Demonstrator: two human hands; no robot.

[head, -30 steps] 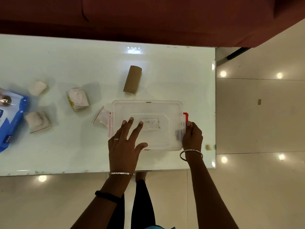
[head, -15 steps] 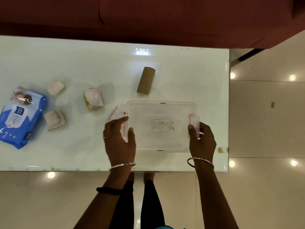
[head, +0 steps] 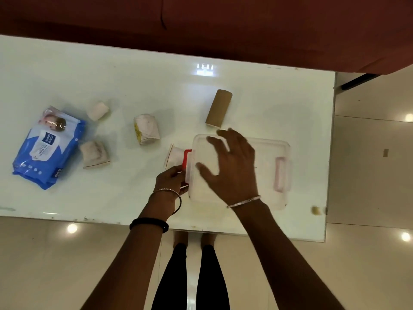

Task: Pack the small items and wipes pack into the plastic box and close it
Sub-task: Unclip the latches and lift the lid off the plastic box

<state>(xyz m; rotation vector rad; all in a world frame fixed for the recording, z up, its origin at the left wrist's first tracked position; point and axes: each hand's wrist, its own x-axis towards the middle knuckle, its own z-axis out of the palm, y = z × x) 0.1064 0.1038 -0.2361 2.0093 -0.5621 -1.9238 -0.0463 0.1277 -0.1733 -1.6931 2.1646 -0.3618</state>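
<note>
A clear plastic box (head: pixel 271 186) with its lid on sits at the right of the white table (head: pixel 134 81). My left hand (head: pixel 169 180) pinches the red latch (head: pixel 186 161) at the box's left end, which stands swung outward. Blurred, my right hand (head: pixel 232 168) is spread open over the lid. The right latch (head: pixel 282 173) lies flat. A blue wipes pack (head: pixel 48 146) lies far left. Small white packets (head: pixel 98 110) (head: pixel 95 154) (head: pixel 146 129) lie loose between them, and one packet (head: pixel 174 156) touches the box's left end. A cardboard tube (head: pixel 219 108) lies behind the box.
A maroon sofa (head: pixel 223 30) runs along the table's far edge. A small yellowish bit (head: pixel 316 210) sits at the table's right front corner. Glossy tiled floor (head: pixel 368 153) lies to the right and in front, where my legs (head: pixel 192 276) stand.
My right hand left the box's right end and now spreads over the lid. My left hand took hold of the left latch, which has swung out and shows red.
</note>
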